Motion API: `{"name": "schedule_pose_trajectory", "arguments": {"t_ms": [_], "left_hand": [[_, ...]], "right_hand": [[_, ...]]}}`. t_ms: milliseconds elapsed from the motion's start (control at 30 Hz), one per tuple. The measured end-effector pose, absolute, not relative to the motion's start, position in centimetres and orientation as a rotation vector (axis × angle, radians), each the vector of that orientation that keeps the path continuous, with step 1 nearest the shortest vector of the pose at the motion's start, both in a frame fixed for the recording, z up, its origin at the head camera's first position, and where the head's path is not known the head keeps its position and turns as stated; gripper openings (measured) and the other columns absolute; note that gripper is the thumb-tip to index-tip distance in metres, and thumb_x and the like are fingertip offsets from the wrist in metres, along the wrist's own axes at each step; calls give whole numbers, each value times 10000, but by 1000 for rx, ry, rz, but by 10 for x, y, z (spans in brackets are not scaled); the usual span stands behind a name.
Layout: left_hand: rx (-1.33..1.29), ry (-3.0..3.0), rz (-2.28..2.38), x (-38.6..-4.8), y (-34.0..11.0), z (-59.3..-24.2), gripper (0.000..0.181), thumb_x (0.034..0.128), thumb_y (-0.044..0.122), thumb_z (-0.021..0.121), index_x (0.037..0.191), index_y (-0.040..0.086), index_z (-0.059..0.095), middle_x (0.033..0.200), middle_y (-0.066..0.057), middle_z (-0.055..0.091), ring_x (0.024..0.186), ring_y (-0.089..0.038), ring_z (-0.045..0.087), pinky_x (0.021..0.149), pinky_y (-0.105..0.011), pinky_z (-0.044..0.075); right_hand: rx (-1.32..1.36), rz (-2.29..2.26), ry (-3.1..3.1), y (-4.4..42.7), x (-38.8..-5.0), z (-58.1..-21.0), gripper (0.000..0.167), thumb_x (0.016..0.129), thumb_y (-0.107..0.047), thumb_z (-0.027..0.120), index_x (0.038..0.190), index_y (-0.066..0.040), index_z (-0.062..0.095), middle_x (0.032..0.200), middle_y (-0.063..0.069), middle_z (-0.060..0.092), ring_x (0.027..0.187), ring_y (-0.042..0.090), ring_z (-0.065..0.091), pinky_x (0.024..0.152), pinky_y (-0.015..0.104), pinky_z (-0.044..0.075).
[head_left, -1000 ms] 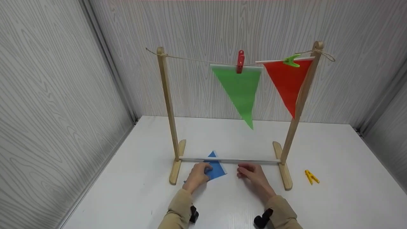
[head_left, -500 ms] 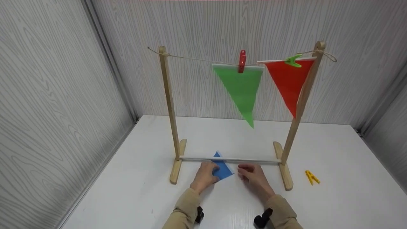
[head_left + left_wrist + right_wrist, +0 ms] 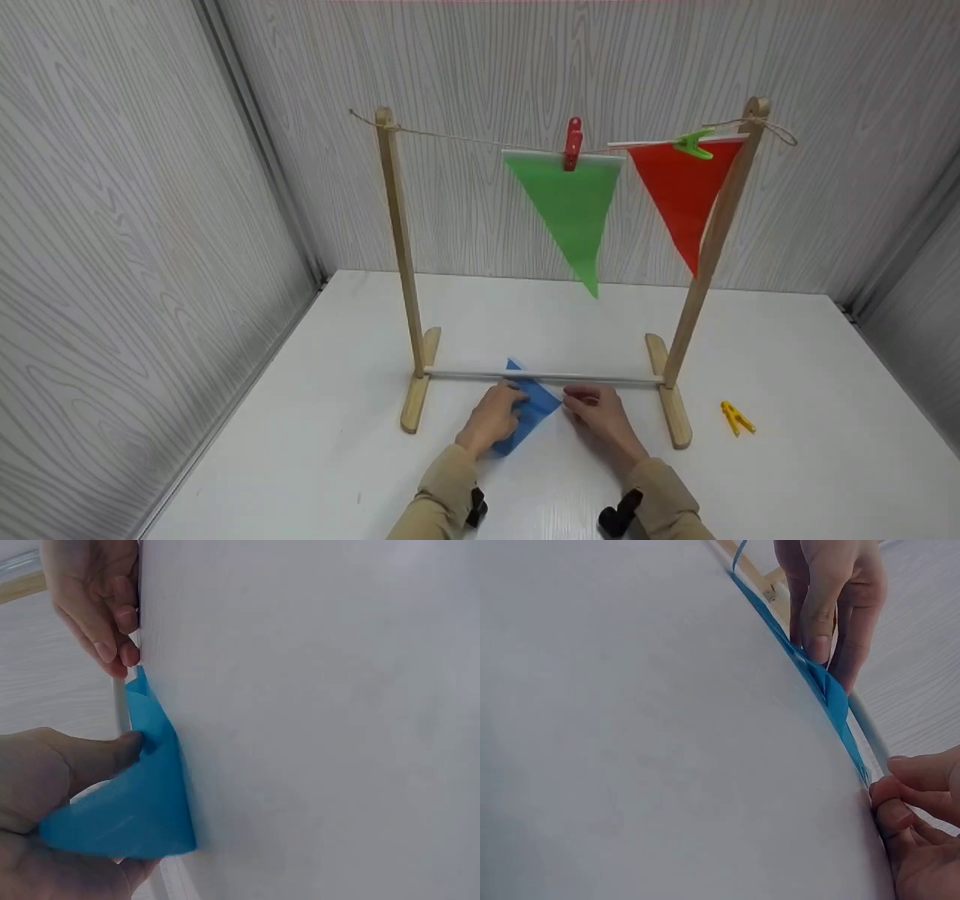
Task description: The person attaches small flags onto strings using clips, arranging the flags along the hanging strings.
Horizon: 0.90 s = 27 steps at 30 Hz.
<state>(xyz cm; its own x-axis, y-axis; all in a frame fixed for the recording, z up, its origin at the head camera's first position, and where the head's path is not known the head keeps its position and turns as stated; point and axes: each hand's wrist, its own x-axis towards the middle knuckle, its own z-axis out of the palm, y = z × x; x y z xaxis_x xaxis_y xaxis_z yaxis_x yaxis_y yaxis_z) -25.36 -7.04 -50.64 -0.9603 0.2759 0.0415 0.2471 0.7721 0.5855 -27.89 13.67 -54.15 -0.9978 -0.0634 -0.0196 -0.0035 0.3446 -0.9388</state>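
Observation:
A blue triangular flag (image 3: 534, 409) with a white stick edge lies partly lifted off the table, its back corner passing under the stand's white crossbar. My left hand (image 3: 491, 418) pinches it, the thumb (image 3: 112, 754) on one face and the other fingers behind, so the sheet bends between them. At the flag's right-hand corner is my right hand (image 3: 596, 412), fingers loosely curled. In the right wrist view its fingertips (image 3: 889, 791) reach the corner, with a gap showing between thumb and forefinger. Part of the flag is hidden by the left hand.
A wooden stand (image 3: 401, 247) carries a string with a green flag (image 3: 574, 210) under a red clothespin (image 3: 572, 144) and a red flag (image 3: 686, 195) under a green clothespin (image 3: 694, 144). Its white crossbar (image 3: 600, 377) runs low behind the hands. A yellow clothespin (image 3: 737, 418) lies at right.
My left hand has moved right with the blue flag, bringing its corner to my right fingertips. The flag has turned and its near part now shows. The right hand has barely moved.

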Motion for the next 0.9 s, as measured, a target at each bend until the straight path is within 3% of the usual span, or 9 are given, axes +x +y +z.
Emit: {"name": "schedule_pose_trajectory", "arguments": {"t_ms": [400,667,900], "left_hand": [[349,2764,1158,-248,-72,-506,528,813,-164,511,1293,20,635,1520,-205,450,1419,-411,412,1185,-566,365],[421,2746,1192,-252,-72,-511,489,821,-105,616,1304,-31,603,1493,-254,459,1354,-426,448,1159,-578,388],[416,2754,1161,-256,-70,-510,505,854,-40,699,1340,-66,563,1547,-279,402,1414,-464,401,1191,-573,353]], "right_hand": [[-79,-1683,2645,135,-280,-541,240,906,-86,713,1117,26,733,919,81,722,732,110,592,601,177,484],[-97,-1629,2680,136,-278,-541,196,888,-106,732,1055,-5,752,865,50,691,771,134,570,650,204,465],[-106,-1606,2679,136,-278,-539,192,862,-105,751,1035,-22,757,851,34,661,776,138,556,684,235,454]]}}
